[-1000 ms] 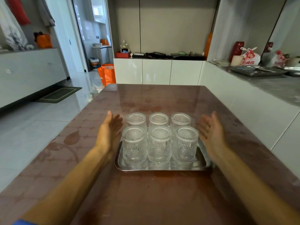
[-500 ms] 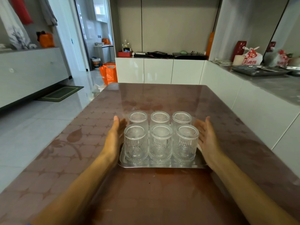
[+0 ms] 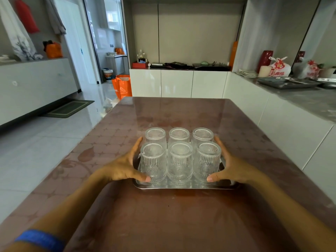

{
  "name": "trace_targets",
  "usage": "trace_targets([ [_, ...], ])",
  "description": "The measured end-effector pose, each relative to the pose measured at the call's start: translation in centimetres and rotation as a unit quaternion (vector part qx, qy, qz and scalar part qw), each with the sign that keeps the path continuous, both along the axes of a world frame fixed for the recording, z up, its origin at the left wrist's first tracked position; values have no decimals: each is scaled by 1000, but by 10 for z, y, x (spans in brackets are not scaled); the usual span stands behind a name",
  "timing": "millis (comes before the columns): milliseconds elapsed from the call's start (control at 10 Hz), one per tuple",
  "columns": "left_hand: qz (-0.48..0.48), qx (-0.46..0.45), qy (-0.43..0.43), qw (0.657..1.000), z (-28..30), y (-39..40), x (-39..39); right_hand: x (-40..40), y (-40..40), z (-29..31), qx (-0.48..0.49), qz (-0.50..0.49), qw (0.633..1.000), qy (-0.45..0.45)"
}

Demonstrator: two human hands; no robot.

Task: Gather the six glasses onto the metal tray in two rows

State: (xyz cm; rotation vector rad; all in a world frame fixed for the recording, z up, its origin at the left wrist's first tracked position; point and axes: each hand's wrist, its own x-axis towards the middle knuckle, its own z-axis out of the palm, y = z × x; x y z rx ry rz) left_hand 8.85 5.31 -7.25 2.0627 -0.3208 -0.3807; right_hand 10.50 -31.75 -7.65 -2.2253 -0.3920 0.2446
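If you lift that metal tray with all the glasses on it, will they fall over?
They might wobble. The six glasses stand loose and taller than the metal tray's low rim, so a tilt could probably tip or slide them. Packed close, they would likely clink together. Glass looks breakable.

Two bare forearms visible, no sleeves. Left grip [image 3: 125,168]: bare hand, no rings or glove visible; thumbnail short, plain. Right grip [image 3: 234,167]: bare hand, likewise unadorned; thumbnail short, plain. Blue band [image 3: 41,240] worn on left arm, far back from left grip near elbow, at lower frame edge; plain solid blue, blurred, so cannot tell whether wristband-type strap or sleeve hem. Right arm carries nothing visible.
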Motion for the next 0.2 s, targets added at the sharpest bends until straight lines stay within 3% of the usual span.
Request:
trace_targets([
  [200, 13, 7, -19, 1000, 5, -3, -11, -14, 5, 2, 7, 1, 999, -50],
])
